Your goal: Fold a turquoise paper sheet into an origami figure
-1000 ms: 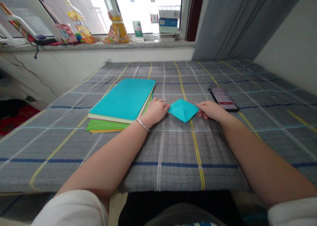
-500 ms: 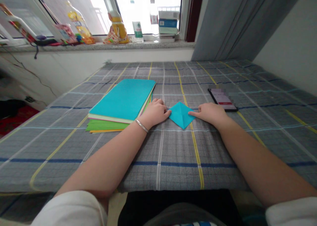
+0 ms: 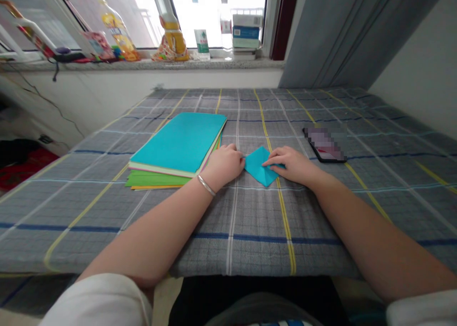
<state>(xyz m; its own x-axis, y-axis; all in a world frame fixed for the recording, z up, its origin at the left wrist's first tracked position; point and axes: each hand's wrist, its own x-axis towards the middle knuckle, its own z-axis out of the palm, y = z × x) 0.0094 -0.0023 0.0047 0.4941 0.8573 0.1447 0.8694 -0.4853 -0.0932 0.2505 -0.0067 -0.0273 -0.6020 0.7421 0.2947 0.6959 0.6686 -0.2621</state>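
A small square of blue folded paper lies on the checked cloth, its corners pointing front, back and to the sides. At its left corner, my left hand has curled fingers and grips the edge. My right hand comes in from the other side, fingers closed on the right part of the paper near the middle crease. Its fingers cover some of that part, and a bit of blue shows beneath them. Left of the folded paper is a stack of coloured paper sheets, blue on top with green and orange underneath.
A phone lies beyond my right hand on the checked cloth. On the windowsill stand bottles, a tube and a pile of boxes. A grey curtain hangs at the right.
My right hand has moved left from the paper's right corner onto its middle, closing on the right part. My left hand stays at the left corner.
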